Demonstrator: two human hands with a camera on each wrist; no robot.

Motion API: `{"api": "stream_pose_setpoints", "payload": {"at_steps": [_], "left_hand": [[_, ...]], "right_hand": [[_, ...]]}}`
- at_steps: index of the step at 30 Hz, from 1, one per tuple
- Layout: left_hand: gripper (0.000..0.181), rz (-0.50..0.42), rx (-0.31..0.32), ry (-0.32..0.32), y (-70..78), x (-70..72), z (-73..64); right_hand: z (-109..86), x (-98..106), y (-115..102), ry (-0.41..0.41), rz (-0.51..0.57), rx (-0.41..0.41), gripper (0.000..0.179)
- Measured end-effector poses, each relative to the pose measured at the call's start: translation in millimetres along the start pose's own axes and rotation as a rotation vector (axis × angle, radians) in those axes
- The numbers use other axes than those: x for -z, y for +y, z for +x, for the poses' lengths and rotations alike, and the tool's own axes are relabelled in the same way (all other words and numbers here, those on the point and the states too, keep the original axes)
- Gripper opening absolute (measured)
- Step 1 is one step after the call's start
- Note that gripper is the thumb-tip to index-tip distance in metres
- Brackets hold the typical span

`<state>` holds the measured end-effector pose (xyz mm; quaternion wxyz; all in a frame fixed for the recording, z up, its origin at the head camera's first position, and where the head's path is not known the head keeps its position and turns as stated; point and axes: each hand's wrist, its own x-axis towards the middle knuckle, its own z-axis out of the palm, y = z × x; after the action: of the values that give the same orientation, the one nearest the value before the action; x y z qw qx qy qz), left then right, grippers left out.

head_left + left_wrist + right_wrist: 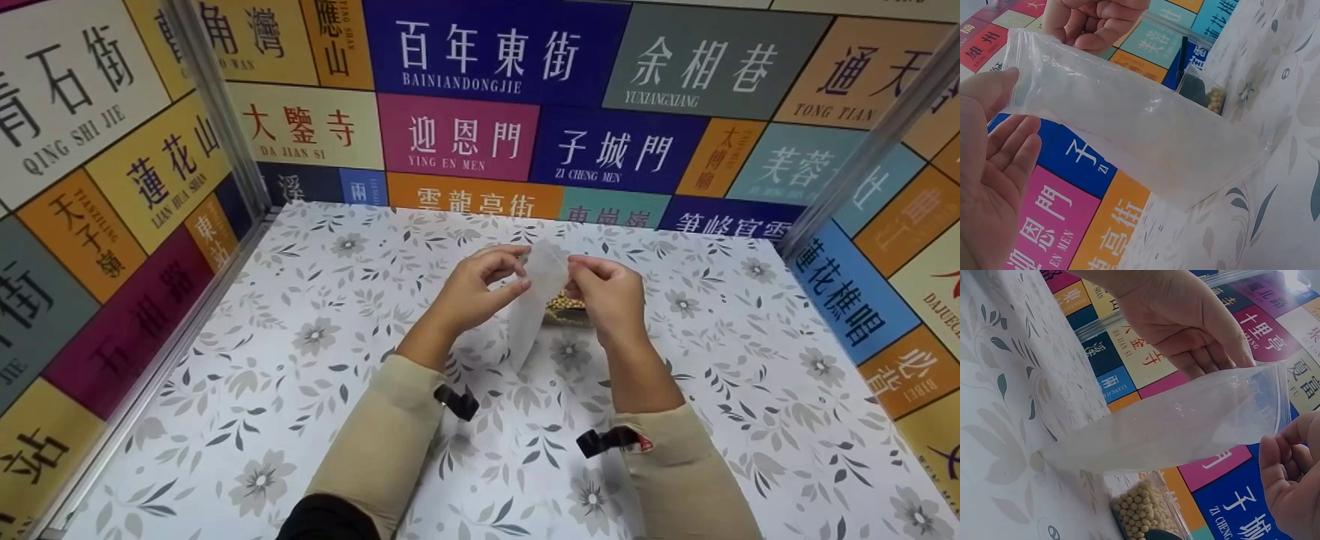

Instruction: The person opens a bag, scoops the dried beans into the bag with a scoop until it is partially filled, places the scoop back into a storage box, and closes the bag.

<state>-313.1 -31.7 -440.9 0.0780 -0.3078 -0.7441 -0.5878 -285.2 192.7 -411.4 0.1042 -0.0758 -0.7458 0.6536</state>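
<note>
A translucent plastic bag (534, 307) with a zip-type strip along its top hangs over the table, looking flat. My left hand (480, 289) pinches one top corner of it, the thumb lying on the bag in the left wrist view. At the opposite top corner, my right hand (613, 296) pinches the edge between thumb and curled fingers. Behind the bag a clear box (1178, 517) of round yellowish beans (1139, 509) stands on the table, partly hidden in the head view. Something dark and smooth (1162, 534) shows at the box; its kind is unclear.
A white table (315, 420) with a grey leaf and flower print spreads under the arms. Colourful panels (457, 139) with street-name lettering enclose it at the back and sides, with metal posts (225, 112) at the corners. Black straps (457, 403) sit at both wrists.
</note>
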Motion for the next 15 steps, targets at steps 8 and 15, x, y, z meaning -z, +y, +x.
{"api": "stream_pose_setpoints", "payload": {"at_steps": [8, 15], "left_hand": [[0.011, -0.012, 0.028, 0.091, -2.4, 4.4, 0.2], [0.008, 0.0, 0.063, 0.194, -7.4, 9.5, 1.4]], "right_hand": [[0.2, -3, 1, -0.051, 0.017, 0.009, 0.031], [8.3, 10, 4, -0.047, -0.049, 0.013, 0.035]]}}
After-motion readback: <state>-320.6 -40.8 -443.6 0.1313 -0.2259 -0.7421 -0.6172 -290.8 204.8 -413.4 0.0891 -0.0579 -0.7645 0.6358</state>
